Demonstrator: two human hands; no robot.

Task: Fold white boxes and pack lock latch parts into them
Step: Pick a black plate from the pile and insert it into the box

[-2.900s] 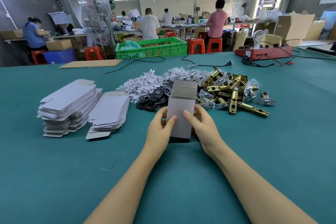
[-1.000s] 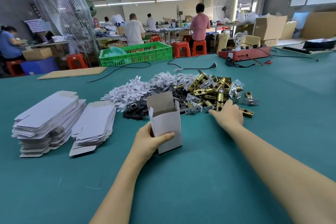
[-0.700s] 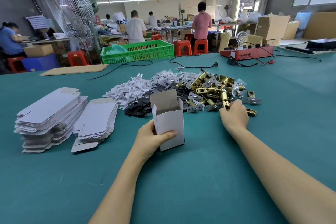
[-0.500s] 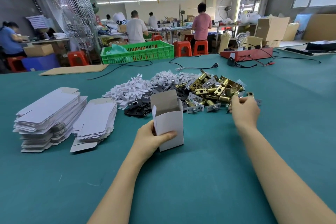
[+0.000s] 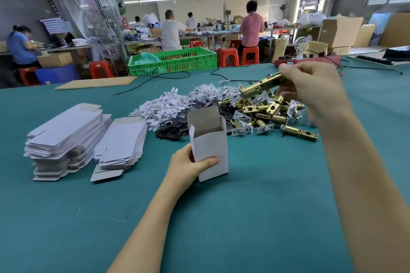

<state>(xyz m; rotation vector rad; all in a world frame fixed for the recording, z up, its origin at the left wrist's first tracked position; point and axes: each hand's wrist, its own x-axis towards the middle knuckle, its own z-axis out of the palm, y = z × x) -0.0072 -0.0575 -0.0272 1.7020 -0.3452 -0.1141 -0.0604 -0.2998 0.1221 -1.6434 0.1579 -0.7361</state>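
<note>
Two hands were in shot from my remote seat. The left hand (image 5: pixel 188 165) gripped the box (image 5: pixel 209 146) at centre frame, thumb across its front, fingers curled behind, box standing upright on the table (image 5: pixel 221 217) with the top flap open. The right hand (image 5: pixel 310 88) was up in the upper right, fingers curled round one end of a brass latch (image 5: pixel 259 85), which stuck out to the left, tilted, in the air above the latch pile (image 5: pixel 266 113). That pile sat just behind and right of the box. Left of it lay a heap of black plates (image 5: pixel 173 127) and white plastic bits (image 5: pixel 164 107). Further left, two stacks of flat boxes (image 5: pixel 68 133) sat side by side. A green crate (image 5: pixel 175 61) was at the table's far edge, top centre, with a cardboard sheet (image 5: pixel 95 82) to its left.
</note>
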